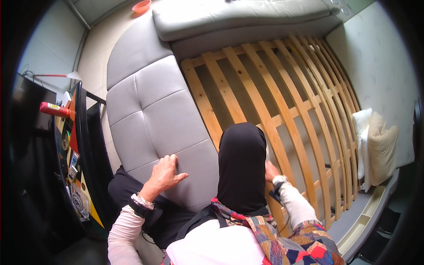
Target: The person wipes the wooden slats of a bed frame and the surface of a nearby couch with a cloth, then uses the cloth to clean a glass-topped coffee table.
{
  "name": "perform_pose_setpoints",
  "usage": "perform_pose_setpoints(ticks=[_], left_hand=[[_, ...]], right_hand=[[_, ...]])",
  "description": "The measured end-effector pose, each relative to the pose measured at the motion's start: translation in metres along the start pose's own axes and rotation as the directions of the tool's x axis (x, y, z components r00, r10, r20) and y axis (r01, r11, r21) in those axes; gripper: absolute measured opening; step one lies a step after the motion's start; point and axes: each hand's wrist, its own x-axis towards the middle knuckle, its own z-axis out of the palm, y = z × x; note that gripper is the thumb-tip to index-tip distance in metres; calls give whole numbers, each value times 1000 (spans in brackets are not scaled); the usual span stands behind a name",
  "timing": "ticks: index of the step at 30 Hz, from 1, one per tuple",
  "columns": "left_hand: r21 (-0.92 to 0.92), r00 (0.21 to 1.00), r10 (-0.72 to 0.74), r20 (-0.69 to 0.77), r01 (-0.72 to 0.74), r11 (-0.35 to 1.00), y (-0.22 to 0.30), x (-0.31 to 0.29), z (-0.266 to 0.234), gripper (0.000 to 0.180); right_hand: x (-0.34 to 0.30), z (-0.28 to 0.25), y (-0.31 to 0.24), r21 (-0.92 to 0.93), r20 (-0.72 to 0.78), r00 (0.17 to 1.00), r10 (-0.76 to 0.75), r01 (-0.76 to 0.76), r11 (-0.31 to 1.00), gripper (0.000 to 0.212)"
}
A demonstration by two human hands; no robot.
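Observation:
My left hand (164, 176) rests on the grey padded upholstery (176, 110) of a bed edge, thumb apart from the slightly bent fingers, nothing held. On the other side of my black-trousered knee (242, 168), my right hand (271, 170) reaches down at the wooden slats (282, 106). The knee hides its fingers, so whether it grips a slat cannot be seen. The pale slats run side by side across the bed frame, with gaps between them and a cross-beam under them. No mattress lies over the visible slats.
A padded grey headboard (247, 22) stands at the far end. Folded cream bedding (382, 148) is propped at the right edge. To the left is a black-framed table (88, 172) with a red cylinder (55, 109) and small items. An orange basin (141, 6) sits on the far floor.

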Motion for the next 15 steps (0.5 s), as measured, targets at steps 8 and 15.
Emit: perform_pose_setpoints(ticks=[8, 15], left_hand=[[59, 998, 3, -59, 0, 998, -8, -14, 6, 59], [110, 997, -54, -53, 59, 992, -4, -3, 9, 58]], right_hand=[[-71, -3, 23, -219, 433, 883, 181, -92, 971, 49], [97, -63, -43, 441, -161, 985, 61, 17, 897, 44]])
